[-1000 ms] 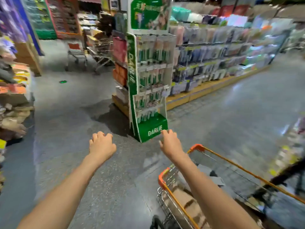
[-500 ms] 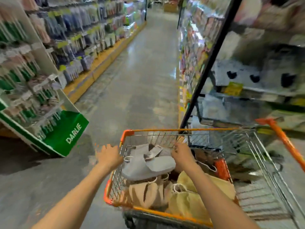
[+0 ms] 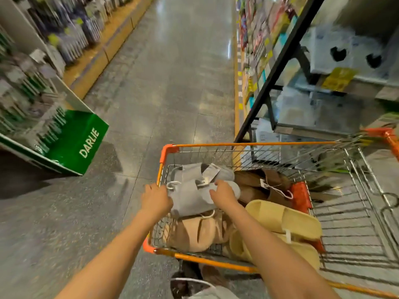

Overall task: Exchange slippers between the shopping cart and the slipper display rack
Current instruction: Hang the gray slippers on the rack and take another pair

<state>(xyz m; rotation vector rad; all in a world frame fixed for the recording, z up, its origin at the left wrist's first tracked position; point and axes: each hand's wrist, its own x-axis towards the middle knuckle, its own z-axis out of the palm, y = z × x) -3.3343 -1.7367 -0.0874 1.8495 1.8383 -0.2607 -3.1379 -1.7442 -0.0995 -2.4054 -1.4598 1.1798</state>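
An orange-rimmed wire shopping cart (image 3: 248,144) stands in front of me with several pairs of slippers inside. A grey pair (image 3: 190,190) lies on top at the cart's left end. My left hand (image 3: 155,198) grips its left side and my right hand (image 3: 223,194) rests curled on its right side. Under it lies a beige pair (image 3: 194,233). A brown pair (image 3: 263,186) sits behind, and a yellow pair (image 3: 285,221) lies to the right. The slipper display rack (image 3: 278,61), with a black slanted post, rises at the right with blurred grey and white goods.
A green DARLIE stand (image 3: 82,143) is on the floor at the left. Long shelves (image 3: 71,33) line the left side of the aisle, which runs ahead. The cart's wire child seat (image 3: 367,203) takes the right end.
My view swung right from the DARLIE stand to the cart. Both hands dropped into the cart and closed on the grey pair.
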